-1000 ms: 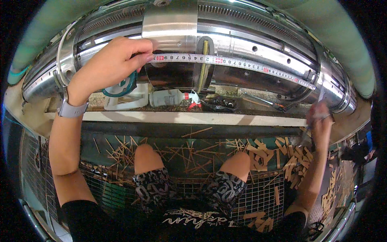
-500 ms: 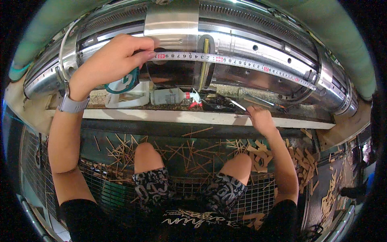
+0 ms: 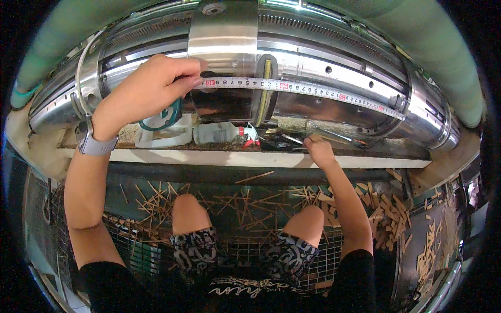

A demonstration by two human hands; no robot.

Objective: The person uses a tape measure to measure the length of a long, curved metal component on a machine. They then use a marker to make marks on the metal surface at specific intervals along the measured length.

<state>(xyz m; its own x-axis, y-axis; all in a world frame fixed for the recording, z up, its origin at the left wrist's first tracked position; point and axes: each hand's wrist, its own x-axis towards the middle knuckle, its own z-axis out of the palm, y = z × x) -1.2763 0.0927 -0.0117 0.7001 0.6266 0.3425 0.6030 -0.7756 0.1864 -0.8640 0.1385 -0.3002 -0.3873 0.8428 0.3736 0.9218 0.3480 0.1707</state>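
My left hand [image 3: 168,82] pinches the blade of a tape measure [image 3: 313,93] near its teal case, which hangs below the palm. The blade runs to the right across the front of a shiny metal cylinder [image 3: 222,39], its far end by a ring on the right. A dark padded ring with a yellow strip [image 3: 266,88] circles the cylinder behind the blade. My right hand [image 3: 320,152] is closed on a slim silver tool [image 3: 293,139] over the tray below the cylinder. The tool's exact kind is hard to make out.
A spray bottle [image 3: 216,133] with a red and white head lies in the tray beside a white plastic container [image 3: 166,136]. A pale ledge [image 3: 235,158] edges the tray. Cardboard strips [image 3: 389,214] litter the floor and mesh. Green rollers [image 3: 443,57] flank the cylinder.
My right hand has shifted slightly left with the silver tool, which now sits lower over the tray. My left hand still pinches the stretched tape.
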